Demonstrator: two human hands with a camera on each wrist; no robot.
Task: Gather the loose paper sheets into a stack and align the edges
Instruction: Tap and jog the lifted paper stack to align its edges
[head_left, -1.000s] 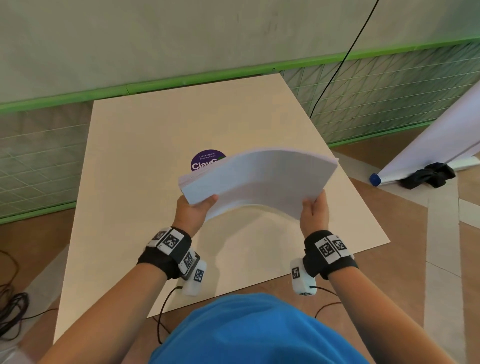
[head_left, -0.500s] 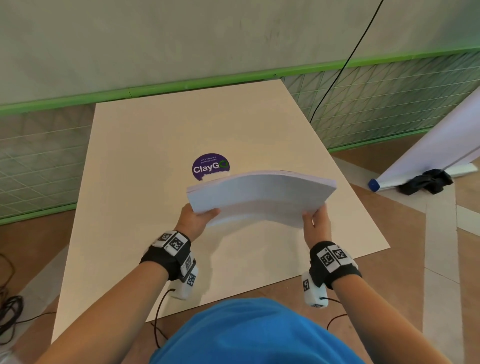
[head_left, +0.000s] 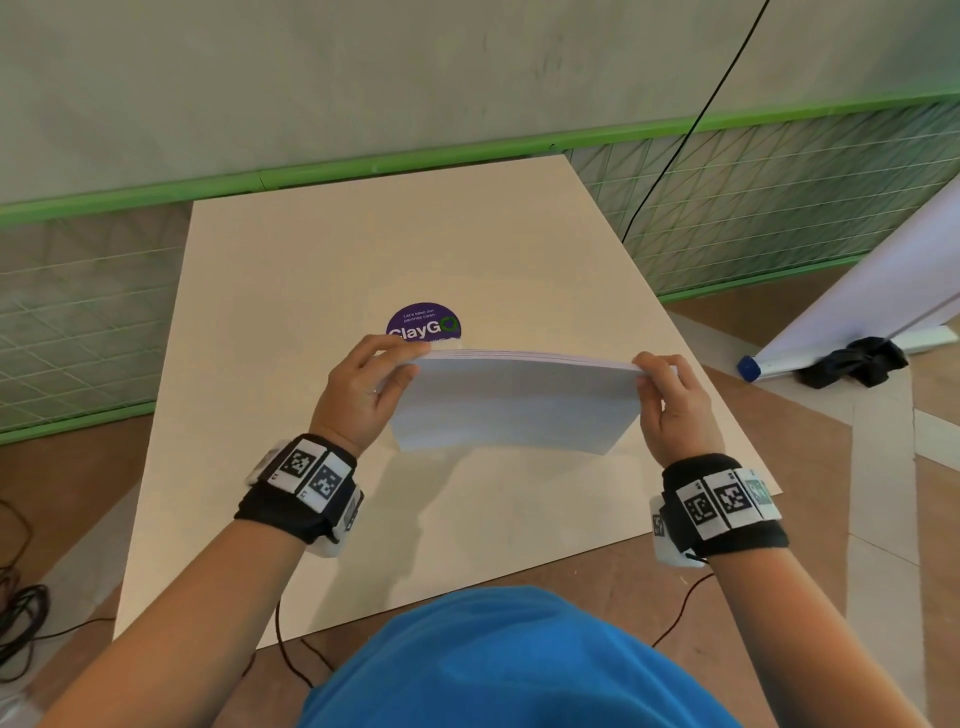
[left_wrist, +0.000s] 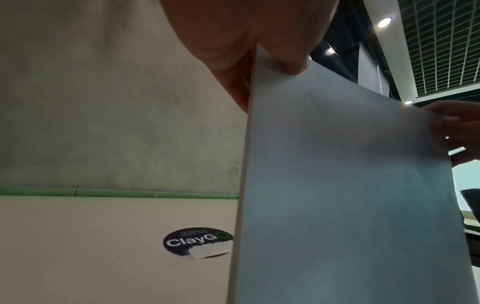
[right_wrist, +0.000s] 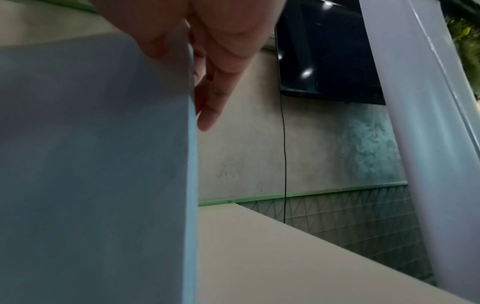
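Paper stack (head_left: 514, 402) held upright on edge over the middle of the bench (head_left: 311, 249), broad face toward the person, top edge roughly level; bottom edge looks at or just above the bench surface, contact cannot be told. Left hand (head_left: 363, 389) has its grip clamped on the stack's upper left corner, thumb on the near face, fingers curled over the top and behind. Right hand (head_left: 670, 405) grips the upper right corner the same way, thumb in front, fingers wrapped over the top edge. Left wrist view: stack's side edge (left_wrist: 244, 164) reads as one flush white band, sheets lined up, thumb and fingers (left_wrist: 233, 61) pinching the top. Right wrist view: the fingers (right_wrist: 215, 88) lie along the stack's right edge (right_wrist: 192, 185). Round purple ClayGo sticker (head_left: 423, 323) on the bench just behind the stack's left corner, partly hidden by the left fingers. Black bands with markers on both wrists (head_left: 306, 478). Rolled white sheet with blue end cap (head_left: 750, 368) on the floor to the right, well apart.
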